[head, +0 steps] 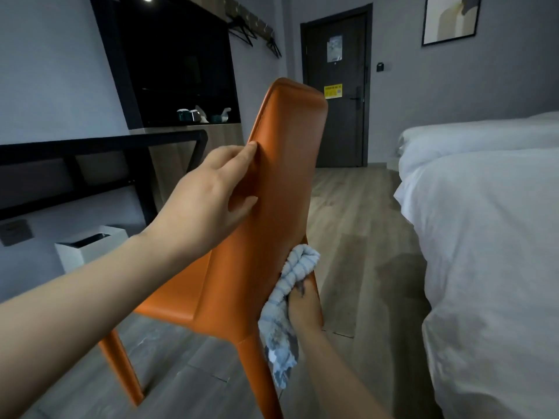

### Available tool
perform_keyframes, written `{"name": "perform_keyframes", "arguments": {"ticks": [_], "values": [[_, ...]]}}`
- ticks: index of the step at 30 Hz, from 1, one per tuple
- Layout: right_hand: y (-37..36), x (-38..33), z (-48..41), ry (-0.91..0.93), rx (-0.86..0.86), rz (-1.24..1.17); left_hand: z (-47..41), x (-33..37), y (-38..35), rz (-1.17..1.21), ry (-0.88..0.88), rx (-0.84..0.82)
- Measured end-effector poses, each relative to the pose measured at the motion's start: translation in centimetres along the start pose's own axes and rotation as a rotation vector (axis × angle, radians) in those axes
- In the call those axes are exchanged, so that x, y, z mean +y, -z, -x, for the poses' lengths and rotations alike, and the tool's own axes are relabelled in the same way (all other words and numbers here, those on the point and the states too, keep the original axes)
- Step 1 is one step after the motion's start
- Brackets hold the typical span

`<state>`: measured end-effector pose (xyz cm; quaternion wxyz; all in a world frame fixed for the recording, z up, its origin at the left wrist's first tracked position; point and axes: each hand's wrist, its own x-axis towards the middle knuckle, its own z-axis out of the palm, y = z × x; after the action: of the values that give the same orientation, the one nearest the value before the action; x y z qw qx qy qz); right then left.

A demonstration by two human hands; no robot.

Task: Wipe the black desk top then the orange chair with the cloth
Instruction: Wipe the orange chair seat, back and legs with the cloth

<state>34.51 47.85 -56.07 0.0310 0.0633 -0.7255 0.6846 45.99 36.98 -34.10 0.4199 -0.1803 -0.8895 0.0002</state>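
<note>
The white bed (pixel 484 237) fills the side to the right of the hand holding the cloth, well apart from it across a strip of wood floor (pixel 357 213). Beyond and to the left of the left hand's hold runs the black desk (pixel 90 143), set against the wall, with a dark door (pixel 335 116) further off behind the chair's top. The orange chair (pixel 272 207) stands between both hands with the rear of its backrest turned to the camera. It looks tilted, though the wide lens makes that hard to judge. Below the left forearm, near the desk's leg, sits a white bin (pixel 72 252). The left hand (pixel 208 195) clasps the left edge of the backrest about halfway up, thumb laid on the rear face and fingers curled onto the edge. The right hand (pixel 305 306) is closed tight around a bunched blue-and-white striped cloth (pixel 299 266), held low at the backrest's right edge. The wad above the fist touches the orange surface, and a loose end hangs below the wrist beside the rear leg.
</note>
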Motion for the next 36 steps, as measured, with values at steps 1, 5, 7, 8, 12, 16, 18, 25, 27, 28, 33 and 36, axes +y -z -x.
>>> {"name": "perform_keyframes", "arguments": {"ticks": [1,5,7,8,12,16,18,25,27,28,33,36], "values": [[-0.1,0.1,0.2,-0.025,0.007,0.013,0.2,0.0,0.0,0.005,-0.005,-0.008],[1.1,-1.7,0.1,-0.025,0.104,-0.004,0.7,0.0,0.0,0.040,0.003,-0.007],[2.5,-3.8,0.0,0.007,0.178,-0.049,0.9,0.1,-0.1,0.061,0.013,0.005],[3.3,-5.2,0.0,0.028,0.213,-0.096,1.0,0.1,-0.1,0.072,0.018,0.010],[6.7,-11.5,0.7,0.208,0.266,-0.266,1.4,-0.2,-0.1,0.107,0.046,0.018],[8.4,-17.7,1.5,0.423,0.326,-0.291,2.1,-0.6,-0.3,0.134,0.081,0.013],[8.4,-20.8,1.9,0.518,0.353,-0.273,2.7,-1.0,-0.4,0.153,0.100,-0.004],[4.6,-26.2,1.3,0.590,0.330,0.004,5.2,-2.4,-0.7,0.202,0.114,-0.071],[3.9,-25.3,1.2,0.580,0.347,0.024,5.8,-2.4,-0.8,0.201,0.093,-0.080],[3.6,-24.5,1.3,0.576,0.344,0.013,6.1,-2.4,-0.8,0.207,0.096,-0.078],[1.8,-19.2,2.2,0.509,0.322,-0.057,7.6,-3.0,-1.4,0.236,0.136,-0.089],[0.7,-15.5,2.6,0.415,0.308,-0.057,9.2,-3.4,-2.1,0.238,0.171,-0.122]]}}
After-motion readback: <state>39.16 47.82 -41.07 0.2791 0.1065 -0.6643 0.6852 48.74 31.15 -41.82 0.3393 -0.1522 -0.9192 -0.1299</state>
